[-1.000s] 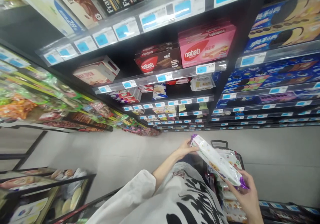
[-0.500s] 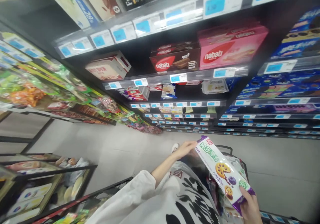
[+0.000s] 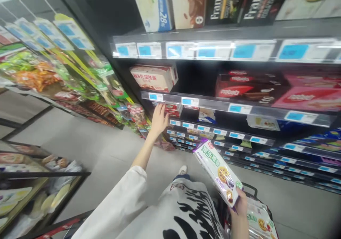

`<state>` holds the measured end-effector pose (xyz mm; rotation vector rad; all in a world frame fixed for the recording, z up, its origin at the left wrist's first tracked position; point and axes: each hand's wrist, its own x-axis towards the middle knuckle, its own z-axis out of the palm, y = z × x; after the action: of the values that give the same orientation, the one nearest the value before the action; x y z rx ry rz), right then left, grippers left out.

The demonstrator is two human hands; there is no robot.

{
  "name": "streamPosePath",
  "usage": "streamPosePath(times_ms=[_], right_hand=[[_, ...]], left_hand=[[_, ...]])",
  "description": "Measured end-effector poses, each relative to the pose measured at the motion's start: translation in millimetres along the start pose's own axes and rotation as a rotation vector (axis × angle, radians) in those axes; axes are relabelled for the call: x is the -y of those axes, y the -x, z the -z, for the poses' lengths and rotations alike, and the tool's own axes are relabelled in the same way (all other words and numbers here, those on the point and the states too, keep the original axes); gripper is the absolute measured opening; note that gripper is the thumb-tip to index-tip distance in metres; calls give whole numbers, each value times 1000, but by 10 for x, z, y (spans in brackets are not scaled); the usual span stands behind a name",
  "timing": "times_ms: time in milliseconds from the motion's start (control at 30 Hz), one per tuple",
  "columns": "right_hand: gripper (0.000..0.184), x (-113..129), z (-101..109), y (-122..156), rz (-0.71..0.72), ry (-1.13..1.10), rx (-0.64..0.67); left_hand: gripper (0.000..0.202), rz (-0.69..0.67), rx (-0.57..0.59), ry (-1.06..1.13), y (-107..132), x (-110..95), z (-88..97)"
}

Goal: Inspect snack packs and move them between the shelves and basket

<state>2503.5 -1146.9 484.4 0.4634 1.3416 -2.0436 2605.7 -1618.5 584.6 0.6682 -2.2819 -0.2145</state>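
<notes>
In the head view, my right hand [image 3: 241,202] grips the lower end of a white and purple biscuit package [image 3: 220,171]. Fruit-filled biscuits and a blueberry are printed on its front, and it slants in front of my body. My left hand [image 3: 160,120] is stretched out to the shelf, its fingers extended at the left end of a lower row. Just beside those fingertips lie red and white packs [image 3: 173,109], partly hidden under the shelf above. Whether the fingers touch a pack I cannot tell.
A basket or cart with similar biscuit packages [image 3: 259,219] stands at my lower right. Above the left hand is a white box [image 3: 154,78], with nabati boxes [image 3: 245,88] farther right. Bagged snacks [image 3: 135,113] hang to the left. A dark display rack [image 3: 45,175] stands lower left.
My left hand has let go of the biscuit package's upper end and reached up and left to the shelf. The right hand keeps the package, and the view has turned left.
</notes>
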Motion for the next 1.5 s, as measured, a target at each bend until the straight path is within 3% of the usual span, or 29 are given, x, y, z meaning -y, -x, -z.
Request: streamPosePath(times_ms=[100,200,367,500,767,967,1100,1233,1333,1500], right_hand=[[65,-73,-625,-219,80,17,94],[69,-69,-1268,-390,139,-6,124],[62,-37,-2241,-501,239,-21,231],[58,-67,-2754,-500,301,-34,341],[52,-152,-3468,-609,320,-8,399],[42,-214,-3914,-673,274,44,502],[38,-257,-4223,-614,292,43,521],[40,-300,-4541,-570,329,88,625],[46,-306,-4686,-594,361,157,671],[47,-295,-4758,-722,382,329,700]], left_hand=[[57,-1,45,-128,-269,350,90],[53,16,68,-197,-482,563,80],[44,64,165,-182,-687,764,-89],[38,13,84,-136,-658,824,-218],[35,32,23,-54,-600,851,-325],[34,19,57,-46,-596,857,-290],[34,42,92,26,-596,871,-267],[36,50,139,84,-604,858,-221],[41,42,161,92,-584,858,-186],[47,43,126,100,-459,873,-257]])
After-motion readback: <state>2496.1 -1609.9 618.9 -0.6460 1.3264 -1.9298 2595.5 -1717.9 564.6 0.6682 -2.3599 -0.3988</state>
